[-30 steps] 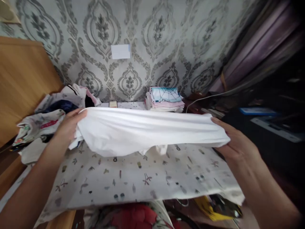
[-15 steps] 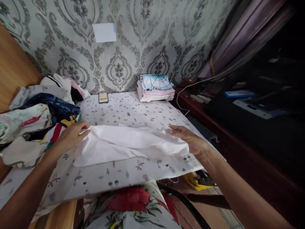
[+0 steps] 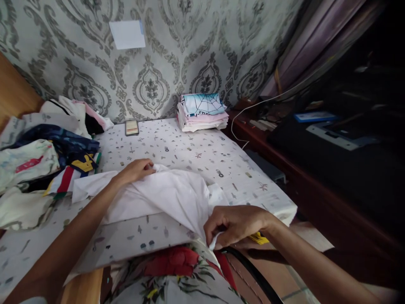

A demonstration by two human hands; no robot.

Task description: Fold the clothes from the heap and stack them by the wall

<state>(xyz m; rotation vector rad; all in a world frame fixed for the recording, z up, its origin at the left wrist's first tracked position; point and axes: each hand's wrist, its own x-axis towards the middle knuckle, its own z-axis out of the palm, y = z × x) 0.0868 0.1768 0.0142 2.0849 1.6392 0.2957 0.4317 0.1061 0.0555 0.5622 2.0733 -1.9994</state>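
A plain white garment [image 3: 177, 194] lies rumpled across the patterned sheet [image 3: 205, 156] near its front edge; its exact kind cannot be made out. My left hand [image 3: 139, 170] is at the garment's far edge, thumb and fingers closed on the fabric. At the near right, my right hand [image 3: 236, 226] pinches a corner of the same garment and draws it out over the front edge, so the cloth slants between both hands. One flat part of the garment stretches left under my left forearm.
Several unfolded clothes [image 3: 63, 131] are heaped at the left. A folded stack [image 3: 202, 112] stands against the wall at the back, a small dark-framed card [image 3: 131, 127] to its left. A white cable [image 3: 240, 114] runs along the dark red furniture [image 3: 316, 177] at the right.
My left hand has moved right along the garment's far edge. My right hand has come down toward me with a corner, turning the strip of cloth into a slanted, bunched shape.
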